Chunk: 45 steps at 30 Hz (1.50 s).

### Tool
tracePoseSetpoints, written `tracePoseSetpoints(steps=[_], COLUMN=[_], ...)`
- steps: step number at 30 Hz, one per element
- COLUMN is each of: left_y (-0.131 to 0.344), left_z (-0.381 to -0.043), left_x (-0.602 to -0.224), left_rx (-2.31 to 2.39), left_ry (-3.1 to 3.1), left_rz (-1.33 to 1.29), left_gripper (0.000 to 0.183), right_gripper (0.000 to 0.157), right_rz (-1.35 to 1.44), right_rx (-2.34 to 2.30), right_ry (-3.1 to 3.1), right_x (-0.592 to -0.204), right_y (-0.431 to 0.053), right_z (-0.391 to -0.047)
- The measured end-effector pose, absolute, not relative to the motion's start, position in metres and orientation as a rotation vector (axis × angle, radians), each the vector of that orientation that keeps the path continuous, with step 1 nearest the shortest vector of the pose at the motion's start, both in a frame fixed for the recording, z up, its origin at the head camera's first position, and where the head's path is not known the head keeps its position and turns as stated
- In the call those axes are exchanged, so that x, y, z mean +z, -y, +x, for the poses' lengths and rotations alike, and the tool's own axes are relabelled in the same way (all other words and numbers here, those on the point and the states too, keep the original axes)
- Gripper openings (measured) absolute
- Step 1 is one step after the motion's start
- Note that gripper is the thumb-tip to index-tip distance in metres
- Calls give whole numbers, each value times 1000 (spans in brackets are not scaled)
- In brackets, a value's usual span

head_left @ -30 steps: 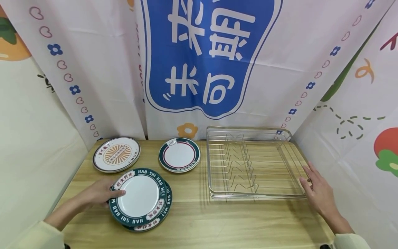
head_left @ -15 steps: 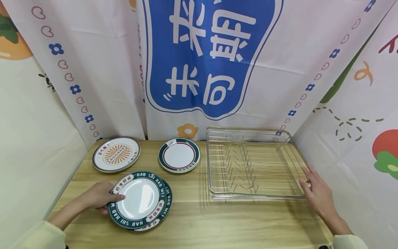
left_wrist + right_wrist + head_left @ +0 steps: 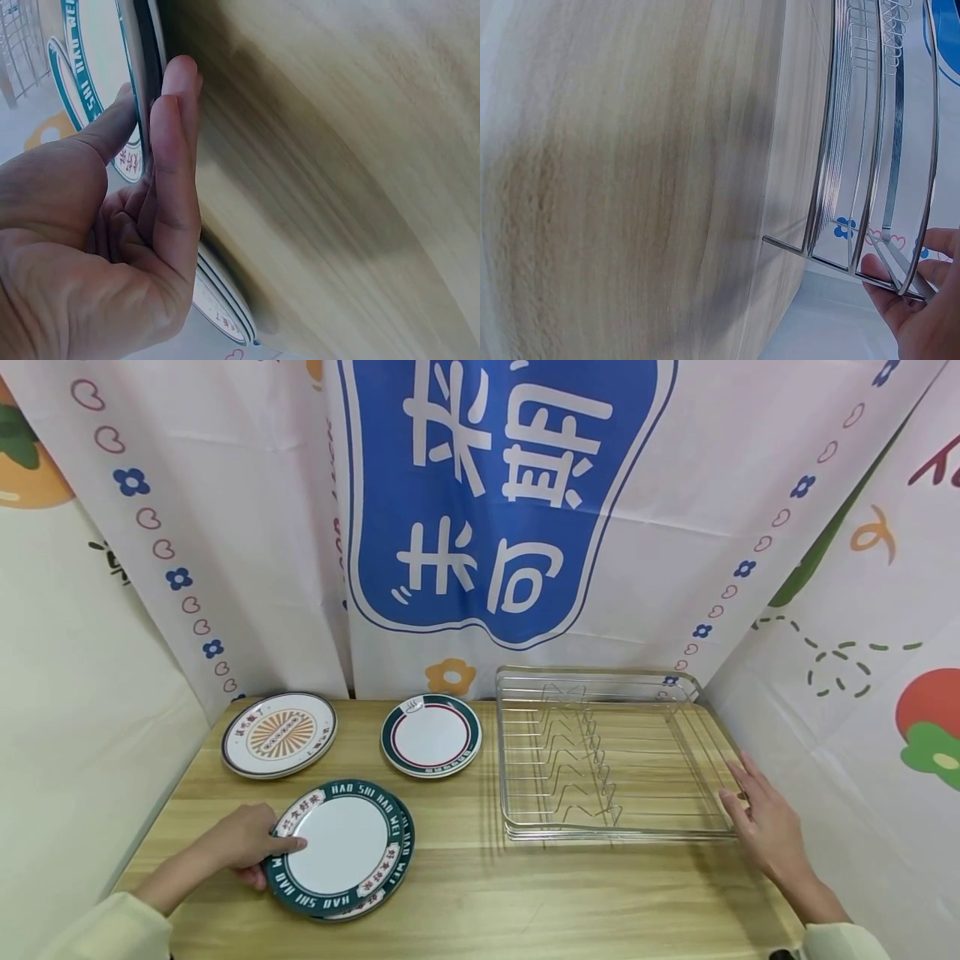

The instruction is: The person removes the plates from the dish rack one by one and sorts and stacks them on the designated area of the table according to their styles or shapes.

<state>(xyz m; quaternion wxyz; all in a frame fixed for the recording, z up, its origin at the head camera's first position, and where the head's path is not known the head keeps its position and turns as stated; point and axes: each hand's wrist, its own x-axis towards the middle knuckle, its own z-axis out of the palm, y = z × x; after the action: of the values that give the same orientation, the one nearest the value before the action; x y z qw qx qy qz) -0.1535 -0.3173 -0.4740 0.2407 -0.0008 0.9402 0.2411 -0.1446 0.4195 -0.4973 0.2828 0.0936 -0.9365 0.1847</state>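
Observation:
My left hand (image 3: 253,842) pinches the left edge of a green-rimmed plate (image 3: 341,843), thumb on top and fingers beneath, as the left wrist view also shows. That plate lies over a second green-rimmed plate (image 3: 408,842), which peeks out at the right and lower edge. At the table's right, my right hand (image 3: 771,818) grips the side rail of a wire dish rack (image 3: 622,837). In the right wrist view, its thumb (image 3: 881,277) and fingers lie on either side of the rack's corner. Upright wire dividers (image 3: 577,752) run down the rack's left half.
White plates with an orange sunburst (image 3: 281,735) lie stacked at the back left of the wooden table (image 3: 480,902). Smaller plates with a green rim and red ring (image 3: 432,735) sit between them and the rack. A printed cloth (image 3: 262,527) hangs behind.
My left hand has lowered the upper green-rimmed plate slightly toward me, so it covers more of the plate beneath. The right hand stays on the rack.

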Motion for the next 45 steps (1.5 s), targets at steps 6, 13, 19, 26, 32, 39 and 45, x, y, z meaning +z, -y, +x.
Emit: tracePoseSetpoints(steps=[6, 13, 19, 26, 32, 39, 45], left_y=[313, 306, 301, 299, 299, 298, 287], left_z=[-150, -147, -147, -145, -145, -154, -166], left_x=[-477, -478, -478, -479, -476, -458, -436], left_rx=[686, 655, 623, 586, 524, 381, 347], left_ry=[-2563, -2560, -2583, -2609, -2647, -2756, -2900], left_rz=[-19, -19, 25, 42, 61, 95, 238], left_gripper=[43, 43, 44, 47, 52, 56, 74], right_gripper=[46, 46, 46, 45, 48, 60, 64], right_rz=[257, 253, 247, 248, 253, 226, 238], right_rx=[495, 489, 492, 512, 515, 522, 392], right_ry=[2501, 2509, 2511, 2512, 2546, 2756, 2919], right_x=[-499, -498, -497, -496, -493, -481, -462], right_y=[-420, -421, -421, -422, -422, -427, -430], right_z=[-147, -145, -143, -140, -139, -139, -143])
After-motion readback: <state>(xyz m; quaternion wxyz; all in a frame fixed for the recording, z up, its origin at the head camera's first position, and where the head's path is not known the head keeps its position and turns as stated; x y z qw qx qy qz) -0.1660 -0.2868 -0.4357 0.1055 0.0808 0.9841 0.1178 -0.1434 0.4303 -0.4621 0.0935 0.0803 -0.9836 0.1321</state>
